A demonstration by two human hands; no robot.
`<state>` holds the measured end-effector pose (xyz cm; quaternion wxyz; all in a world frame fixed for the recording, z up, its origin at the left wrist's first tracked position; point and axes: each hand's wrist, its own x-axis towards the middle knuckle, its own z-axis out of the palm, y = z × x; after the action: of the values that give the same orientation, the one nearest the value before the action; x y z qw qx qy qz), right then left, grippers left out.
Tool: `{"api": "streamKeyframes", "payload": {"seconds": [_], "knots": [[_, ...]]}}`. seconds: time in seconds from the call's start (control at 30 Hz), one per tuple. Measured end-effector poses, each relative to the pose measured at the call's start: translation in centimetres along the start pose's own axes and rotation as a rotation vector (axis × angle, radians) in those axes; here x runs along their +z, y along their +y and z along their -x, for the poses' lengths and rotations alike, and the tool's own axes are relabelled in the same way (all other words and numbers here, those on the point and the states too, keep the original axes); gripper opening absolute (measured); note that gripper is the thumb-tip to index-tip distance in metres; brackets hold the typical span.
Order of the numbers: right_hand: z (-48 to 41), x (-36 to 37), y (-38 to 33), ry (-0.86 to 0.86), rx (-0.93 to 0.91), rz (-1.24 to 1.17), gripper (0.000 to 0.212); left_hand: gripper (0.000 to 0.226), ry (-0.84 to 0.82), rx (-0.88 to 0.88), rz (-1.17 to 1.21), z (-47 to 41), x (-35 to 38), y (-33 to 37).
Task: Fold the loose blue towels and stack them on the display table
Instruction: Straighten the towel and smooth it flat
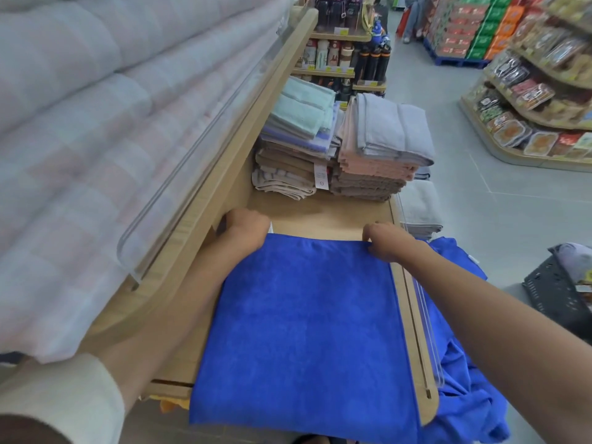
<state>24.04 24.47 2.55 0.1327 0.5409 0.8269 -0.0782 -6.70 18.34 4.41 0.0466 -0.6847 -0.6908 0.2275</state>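
Blue towel (304, 315) is lying flat on the worktop (326, 219), its near edge hanging over the front and its long axis running away from the person. Loose blue heap (464, 379) is spilling off the right side. Left hand (246, 227) is curling its fingers round the far-left corner; right hand (384, 240) is pinching the far-right corner. Both are reaching equally far, so the fold is probably coming back toward the body. Folded stacks (368, 155) are sitting beyond.
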Motion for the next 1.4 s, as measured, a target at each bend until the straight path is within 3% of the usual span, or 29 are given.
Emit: {"api": "streamKeyframes", "payload": {"seconds": [0.23,0.5,0.7,0.8,0.93,1.0,1.07,1.17,1.4], "knots": [[0.3,-0.4,0.7,-0.087,0.006,-0.009,0.025,0.028,-0.008,-0.073,0.020,0.9,-1.2,-0.1],[3.0,-5.0,1.9,0.212,0.029,-0.151,0.016,0.026,0.294,-0.132,0.281,2.4,-4.4,-1.4],[8.1,-5.4,1.7,0.261,0.067,-0.280,0.015,0.015,0.460,-0.029,0.508,4.8,-3.2,-3.6],[12.1,-5.5,1.5,0.336,0.052,-0.382,0.012,0.010,0.485,0.077,0.729,6.3,-1.9,-4.8],[18.4,-5.3,0.5,0.473,-0.037,-0.477,0.027,0.005,0.421,0.184,0.877,10.3,0.2,-6.7],[21.2,-4.6,-0.5,0.505,-0.079,-0.480,0.030,0.013,0.357,0.160,0.888,13.2,1.2,-7.3],[23.6,-3.0,-1.3,0.509,-0.085,-0.488,0.024,0.005,0.490,0.287,0.921,16.6,1.3,-7.1],[26.6,0.6,-2.5,0.495,-0.091,-0.460,0.017,0.009,0.622,0.344,0.653,22.4,1.7,-6.4],[30.9,8.4,-5.8,0.364,-0.102,-0.171,0.014,0.019,0.403,0.434,0.549,26.1,11.2,-3.9]]}}
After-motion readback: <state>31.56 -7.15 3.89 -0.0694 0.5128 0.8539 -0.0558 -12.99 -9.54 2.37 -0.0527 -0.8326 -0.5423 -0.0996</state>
